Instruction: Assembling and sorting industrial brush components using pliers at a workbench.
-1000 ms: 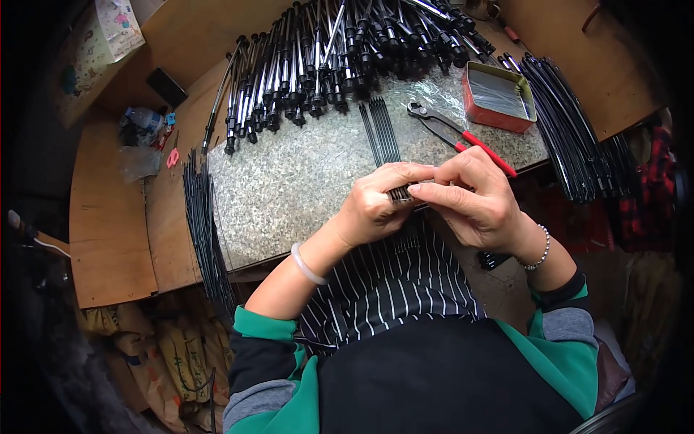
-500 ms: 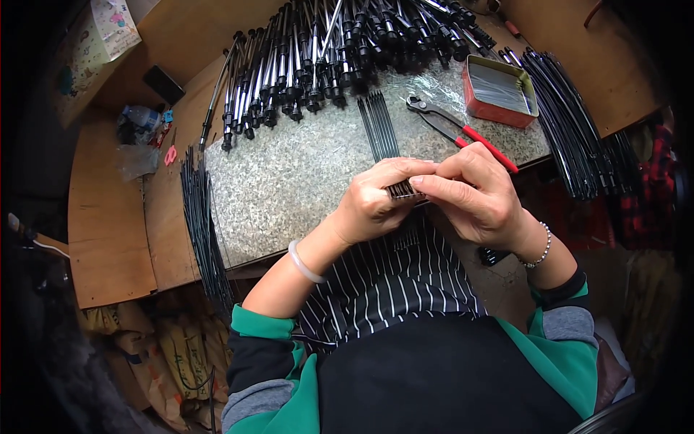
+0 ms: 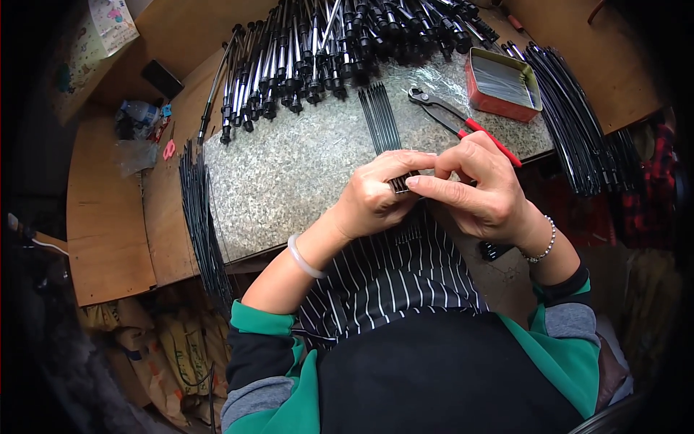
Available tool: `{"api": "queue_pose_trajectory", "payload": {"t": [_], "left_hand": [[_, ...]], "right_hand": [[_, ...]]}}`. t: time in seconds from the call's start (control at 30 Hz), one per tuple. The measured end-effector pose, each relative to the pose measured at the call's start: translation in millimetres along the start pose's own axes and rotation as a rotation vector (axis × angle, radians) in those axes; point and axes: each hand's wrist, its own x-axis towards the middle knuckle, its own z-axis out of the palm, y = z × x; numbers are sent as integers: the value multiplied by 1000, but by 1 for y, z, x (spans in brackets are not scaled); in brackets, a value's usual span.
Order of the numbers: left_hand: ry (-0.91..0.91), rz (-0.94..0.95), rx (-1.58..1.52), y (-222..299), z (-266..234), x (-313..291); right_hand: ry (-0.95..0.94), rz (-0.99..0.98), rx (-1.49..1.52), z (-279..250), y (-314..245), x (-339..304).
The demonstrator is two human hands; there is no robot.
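Fine fingering at the front edge of the speckled worktop point(image 3: 282, 173), next calling for a steady pinch: the left hand point(image 3: 377, 189) curls round a small dark slotted piece point(image 3: 400, 184), the right hand point(image 3: 483, 189) thumbs it from three o'clock, its grip unclear from here, with slim rods point(image 3: 380, 119) toward eleven, pliers point(image 3: 439, 104) at one, elbow-room toward nine.

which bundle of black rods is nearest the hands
The small flat row in the middle, running to the left hand; the left bundle and right bundle lie farther off, to either side.
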Motion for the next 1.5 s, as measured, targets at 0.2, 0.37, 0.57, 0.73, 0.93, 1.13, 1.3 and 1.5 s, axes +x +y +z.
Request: {"api": "queue_pose_trajectory", "payload": {"t": [0.2,0.37,0.57,0.73,0.93,1.13,1.3,1.5], "left_hand": [[-78,-74,-40,1,-3,-3],[-326,33,114,3,-19,-1],[-486,-119,113,-16,-12,-10],[-598,-139,244,14,-19,-9],[-645,19,461,19,-6,-20],[-407,48,589,21,15,-47],[-265,-36,136,63,-11,-48],[-372,-32,-103,90,-64,-60]], "right_hand": [[-14,48,45,10,-3,-1],[-176,90,11,9,-11,-2],[-289,159,194,-6,-19,-7],[-20,562,-203,-50,77,-3],[-217,787,-546,-66,163,-31],[-107,587,-678,-65,153,-33],[138,481,-635,-56,102,-25],[17,187,-308,31,10,-65]]}}
